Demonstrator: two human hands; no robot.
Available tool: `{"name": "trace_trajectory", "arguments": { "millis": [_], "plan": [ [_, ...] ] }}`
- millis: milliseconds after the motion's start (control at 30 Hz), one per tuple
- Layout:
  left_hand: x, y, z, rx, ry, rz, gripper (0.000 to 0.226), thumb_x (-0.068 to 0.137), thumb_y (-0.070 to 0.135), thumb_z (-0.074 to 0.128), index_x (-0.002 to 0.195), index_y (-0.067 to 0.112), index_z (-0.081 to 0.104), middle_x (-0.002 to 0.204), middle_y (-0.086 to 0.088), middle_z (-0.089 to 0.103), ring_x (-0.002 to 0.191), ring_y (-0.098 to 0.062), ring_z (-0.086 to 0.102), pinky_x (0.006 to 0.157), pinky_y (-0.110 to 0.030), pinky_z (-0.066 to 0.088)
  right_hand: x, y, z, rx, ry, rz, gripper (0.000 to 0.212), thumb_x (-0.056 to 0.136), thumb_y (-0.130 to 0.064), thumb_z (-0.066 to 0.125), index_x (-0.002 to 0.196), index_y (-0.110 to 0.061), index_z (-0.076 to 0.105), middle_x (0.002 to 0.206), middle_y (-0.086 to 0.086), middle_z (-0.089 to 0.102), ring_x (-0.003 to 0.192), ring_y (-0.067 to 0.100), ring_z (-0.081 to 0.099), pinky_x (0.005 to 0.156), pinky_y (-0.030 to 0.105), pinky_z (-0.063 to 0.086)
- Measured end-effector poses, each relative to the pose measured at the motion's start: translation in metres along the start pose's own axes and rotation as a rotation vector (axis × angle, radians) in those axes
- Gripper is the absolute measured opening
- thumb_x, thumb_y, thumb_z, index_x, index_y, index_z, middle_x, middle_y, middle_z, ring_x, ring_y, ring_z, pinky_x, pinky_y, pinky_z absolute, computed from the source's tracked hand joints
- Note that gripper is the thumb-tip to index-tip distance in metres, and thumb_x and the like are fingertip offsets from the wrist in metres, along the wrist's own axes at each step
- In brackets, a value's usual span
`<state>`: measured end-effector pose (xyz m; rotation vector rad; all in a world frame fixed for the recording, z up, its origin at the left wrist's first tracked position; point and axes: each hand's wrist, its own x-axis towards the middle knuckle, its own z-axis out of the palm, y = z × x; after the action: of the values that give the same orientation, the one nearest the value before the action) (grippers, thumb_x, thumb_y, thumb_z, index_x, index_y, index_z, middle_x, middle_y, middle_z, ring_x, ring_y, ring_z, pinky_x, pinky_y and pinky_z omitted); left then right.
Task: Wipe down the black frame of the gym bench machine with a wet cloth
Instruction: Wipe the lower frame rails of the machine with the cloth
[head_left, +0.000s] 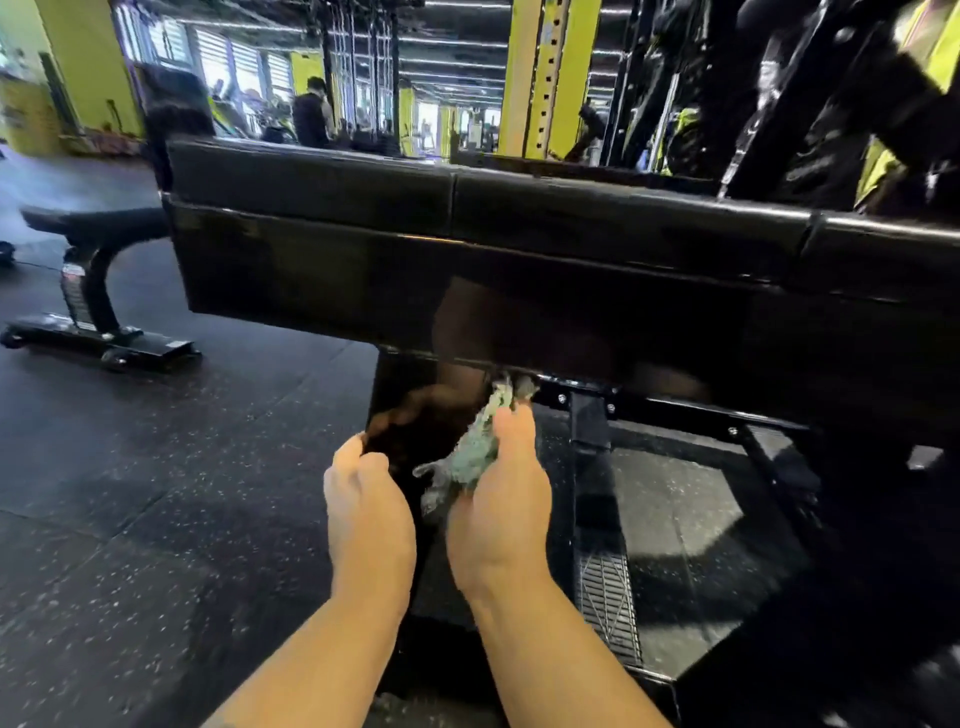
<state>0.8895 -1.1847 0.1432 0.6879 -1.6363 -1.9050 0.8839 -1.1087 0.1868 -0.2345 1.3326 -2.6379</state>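
A glossy black upright post (415, 410) of the bench frame stands under the padded black bench (467, 249), which fills the middle of the view. My right hand (498, 499) grips a crumpled grey-green wet cloth (475, 452) and holds it against the post's right side, just below the pad. My left hand (366, 493) has its fingers curled around the post's left edge. A black crossbar with bolts (649, 405) runs to the right from the post.
Speckled black rubber floor (156, 493) lies all around. A ribbed foot plate (608, 597) lies on the frame's base at lower right. Another bench's curved leg (93, 296) stands at left. Yellow rack uprights (550, 78) and a person (311, 114) are far behind.
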Motion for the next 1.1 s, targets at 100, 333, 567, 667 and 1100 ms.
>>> {"name": "trace_trajectory", "arguments": {
  "millis": [100,333,567,667,1100],
  "plan": [
    [-0.015,0.014,0.008,-0.004,0.081,0.041,0.045,0.087,0.032,0.035,0.13,0.025,0.048,0.134,0.001,0.043,0.116,-0.018,0.047,0.1,-0.041,0.038,0.01,-0.033,-0.001,0.397,0.097,0.036,0.027,0.099,-0.02,0.04,0.08,-0.014,0.059,0.074,-0.002,0.055,0.065,0.008,0.053,0.069,0.021,0.045],
    [-0.028,0.027,0.006,0.182,-0.031,0.774,0.029,0.089,0.022,0.037,0.106,0.008,0.055,0.103,0.01,0.044,0.096,-0.009,0.042,0.087,-0.027,0.036,-0.003,-0.077,-0.007,0.391,0.47,-0.079,0.049,0.088,-0.02,0.032,0.128,-0.022,0.059,0.134,-0.002,0.056,0.134,0.014,0.038,0.116,0.041,0.017],
    [-0.048,0.035,0.014,0.066,-0.511,0.927,0.034,0.092,0.022,0.038,0.12,0.012,0.056,0.119,0.002,0.055,0.113,-0.006,0.047,0.101,-0.016,0.033,-0.002,-0.097,-0.017,0.838,0.42,-0.221,0.045,0.102,-0.022,0.032,0.142,-0.003,0.039,0.139,0.014,0.046,0.131,0.027,0.045,0.109,0.03,0.035],
    [-0.065,0.05,0.03,-0.149,-0.632,0.319,0.023,0.095,0.031,0.04,0.116,0.034,0.051,0.123,0.012,0.053,0.114,0.003,0.048,0.104,-0.021,0.037,0.008,-0.093,-0.022,0.692,0.707,-0.123,0.041,0.101,-0.009,0.033,0.139,0.003,0.043,0.145,0.02,0.041,0.126,0.032,0.048,0.09,0.022,0.051],
    [-0.192,0.065,0.198,-0.456,-0.891,-0.51,0.028,0.091,0.022,0.044,0.091,0.008,0.068,0.096,-0.01,0.066,0.093,-0.025,0.063,0.089,-0.04,0.05,-0.063,-0.197,-0.144,0.008,0.69,-0.062,0.013,0.094,-0.009,0.054,0.104,-0.006,0.062,0.108,0.018,0.066,0.089,0.031,0.066,0.075,0.045,0.054]
  ]
}}
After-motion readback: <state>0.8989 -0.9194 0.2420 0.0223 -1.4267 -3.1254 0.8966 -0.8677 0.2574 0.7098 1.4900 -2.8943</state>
